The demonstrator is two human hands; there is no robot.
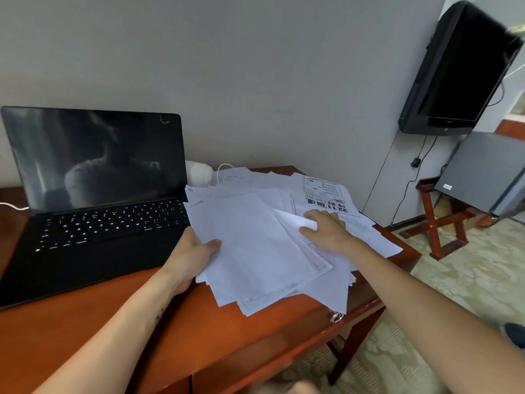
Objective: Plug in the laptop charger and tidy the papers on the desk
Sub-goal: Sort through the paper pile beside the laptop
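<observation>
A loose spread of white papers (255,251) covers the right half of the reddish wooden desk (176,331). My left hand (190,254) grips the left edge of a gathered stack, thumb on top. My right hand (324,228) rests on the scattered sheets further right, fingers curled and pinching a white sheet's corner. A printed page with bold black characters (326,200) lies behind it. An open black laptop (96,200) with a dark screen stands at the left. Behind the papers lie a white charger brick (199,172) and its white cable (224,167). A thin white cable (11,206) reaches the laptop's left side.
The desk's right edge and a drawer ring pull (336,317) sit near the papers' overhang. A black TV (457,69) hangs on the wall at right, above a grey box (483,172) on a red folding stand (443,220). Patterned carpet lies below.
</observation>
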